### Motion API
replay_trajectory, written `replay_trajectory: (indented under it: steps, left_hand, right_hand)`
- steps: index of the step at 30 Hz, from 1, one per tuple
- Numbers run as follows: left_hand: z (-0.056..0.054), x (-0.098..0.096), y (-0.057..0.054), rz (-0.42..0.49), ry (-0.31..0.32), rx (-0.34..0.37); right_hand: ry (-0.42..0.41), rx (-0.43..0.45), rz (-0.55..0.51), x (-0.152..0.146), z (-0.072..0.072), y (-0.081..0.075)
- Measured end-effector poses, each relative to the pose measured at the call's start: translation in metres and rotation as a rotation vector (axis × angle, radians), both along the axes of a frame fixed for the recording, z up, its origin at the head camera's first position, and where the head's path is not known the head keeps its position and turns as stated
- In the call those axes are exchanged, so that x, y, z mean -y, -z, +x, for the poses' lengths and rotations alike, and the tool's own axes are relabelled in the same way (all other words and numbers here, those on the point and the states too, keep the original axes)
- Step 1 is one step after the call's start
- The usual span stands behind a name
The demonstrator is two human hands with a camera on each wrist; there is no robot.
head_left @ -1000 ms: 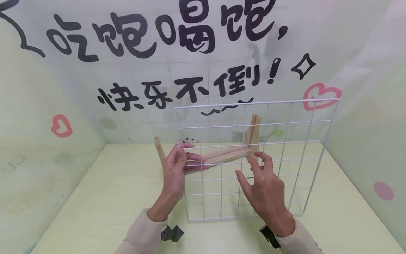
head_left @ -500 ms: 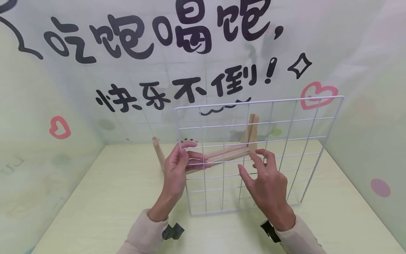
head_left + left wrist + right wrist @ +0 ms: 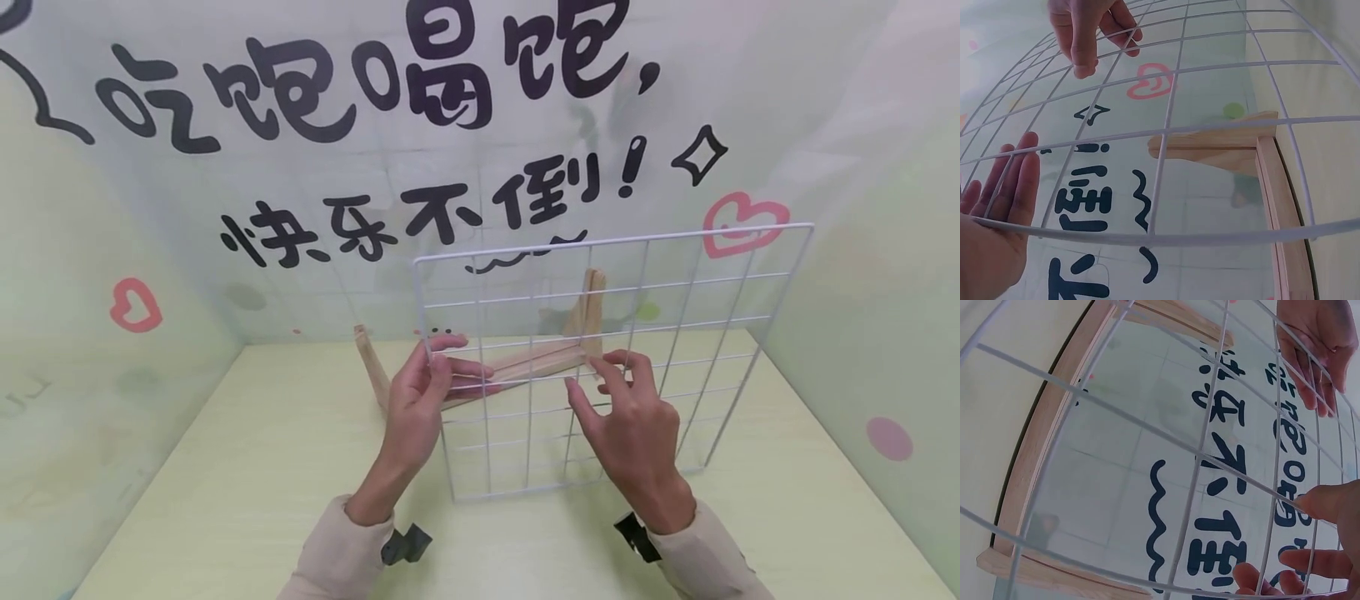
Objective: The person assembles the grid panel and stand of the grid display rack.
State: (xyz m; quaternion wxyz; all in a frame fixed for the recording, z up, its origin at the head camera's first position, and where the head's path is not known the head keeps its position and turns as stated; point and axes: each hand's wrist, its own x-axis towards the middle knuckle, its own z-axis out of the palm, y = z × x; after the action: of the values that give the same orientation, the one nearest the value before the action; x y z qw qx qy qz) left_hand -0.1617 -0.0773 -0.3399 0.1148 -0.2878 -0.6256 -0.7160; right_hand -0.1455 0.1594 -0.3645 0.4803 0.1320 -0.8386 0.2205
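A white wire grid panel (image 3: 615, 242) stands tilted before me, close over the table. At its left edge my left hand (image 3: 416, 408) grips the rim, thumb on the near side and fingers stretched behind the mesh. My right hand (image 3: 637, 425) holds the wires right of the middle with bent fingers; thumb and fingertips are apart, and the left wrist view shows fingers among the wires. Behind the panel is a pale wooden stand (image 3: 543, 360), a long crossbar with an upright at each end. The mesh and my left fingers partly hide it.
The light wood-grain table (image 3: 247, 483) runs back to a printed backdrop (image 3: 300, 167) with black lettering and pink hearts. Similar printed walls rise at left and right. The wooden stand's left upright (image 3: 369, 358) leans outward beyond my left hand.
The panel's lower edge has risen and moved away from me, mostly at its right corner. Both hands keep their holds. The view has shifted slightly, moving the backdrop left.
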Motion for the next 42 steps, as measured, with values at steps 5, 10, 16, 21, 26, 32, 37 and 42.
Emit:
replay_trajectory:
  steps: [5,10,16,21,26,32,37,42]
  left_hand:
    - [-0.002,0.001,0.000,-0.043,0.056,-0.031]
    - [-0.001,0.001,0.000,-0.099,-0.013,-0.069]
    - [-0.001,0.003,-0.002,-0.115,-0.105,-0.121]
    - [-0.006,0.015,-0.006,-0.045,-0.175,-0.139]
    - [-0.010,0.028,-0.005,0.021,-0.253,-0.179]
    - [-0.012,0.033,-0.002,0.062,-0.397,-0.220]
    - [-0.016,0.042,0.004,0.055,-0.532,-0.209]
    - [-0.024,0.057,0.013,-0.021,-0.640,-0.131]
  right_hand:
    - [-0.030,-0.025,-0.027,-0.004,-0.001,-0.002]
    - [-0.043,-0.011,-0.034,-0.005,-0.002,-0.002]
    - [-0.039,-0.004,-0.049,-0.006,-0.001,-0.004]
    - [-0.038,0.000,-0.051,-0.007,-0.001,-0.004]
    - [-0.040,0.000,-0.045,-0.008,0.000,-0.005]
    - [-0.054,-0.002,-0.062,-0.008,-0.001,-0.007]
    - [-0.055,-0.007,-0.067,-0.008,-0.001,-0.005]
    - [-0.046,-0.040,-0.063,-0.010,-0.002,-0.006]
